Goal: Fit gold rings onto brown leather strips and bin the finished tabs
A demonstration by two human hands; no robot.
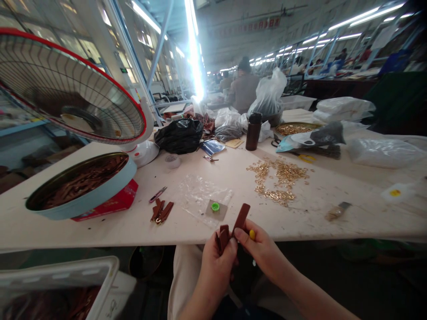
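Note:
My left hand [216, 262] is closed around a small bundle of brown leather strips [223, 236], just below the table's front edge. My right hand [258, 246] pinches one more brown strip [240, 218] that sticks up and leans right; a small yellow object [252, 234] shows at its fingers. Both hands are close together over my lap. On the table just ahead lie a few loose brown strips [161, 211], a green cap [215, 206] on a clear plastic bag [203, 195], and a scatter of gold rings [278, 180].
A round blue tin [83, 202] full of brown strips rests on a red box [115, 203] at left, under a desk fan [66, 86]. A dark bottle [253, 130], black and clear bags and small snips [157, 194] lie farther back. A white bin [60, 284] stands low left. People work behind.

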